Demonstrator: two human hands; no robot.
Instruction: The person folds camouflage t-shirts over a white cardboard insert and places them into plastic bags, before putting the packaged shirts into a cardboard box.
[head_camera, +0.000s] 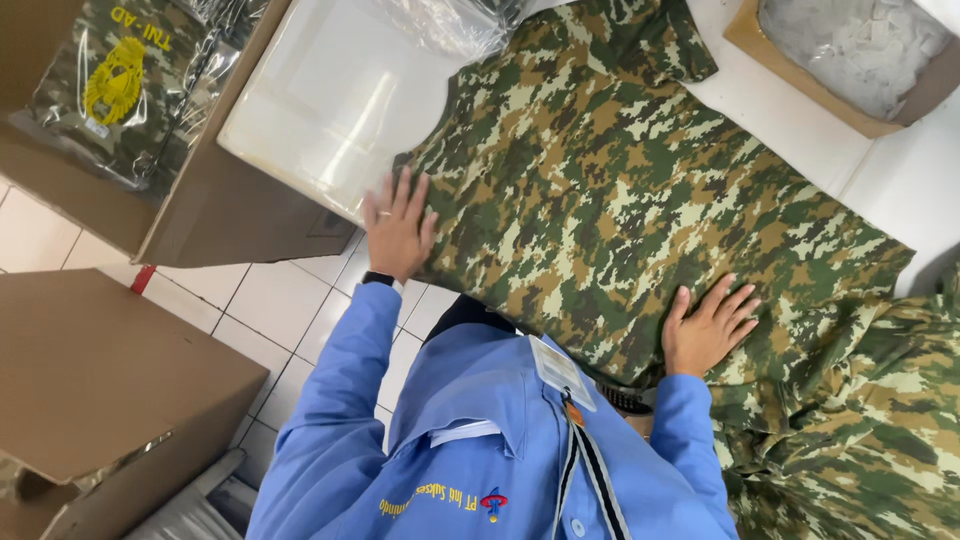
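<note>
While both palms are lying flat & open, left hand (397, 228) and right hand (708, 328) are pressing the camouflage shirt (610, 200); cloth hanging off table edge (800, 140), prob. slipping if pressure's uneven.

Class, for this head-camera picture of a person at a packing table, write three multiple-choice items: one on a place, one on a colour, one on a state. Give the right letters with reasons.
1. Where does the left hand rest?
A. on the near left edge of the camouflage shirt
B. inside the cardboard box
C. on the floor tiles

2. What colour are the person's sleeves?
A. red
B. light blue
C. black

3. How are the fingers of the right hand?
A. closed in a fist
B. pinching a bag
C. spread flat on the cloth

Answers:
1 A, the palm lies on the shirt's edge beside the stack of clear plastic bags.
2 B, both arms show light blue cloth.
3 C, the hand lies open, pressing the shirt down.
</note>
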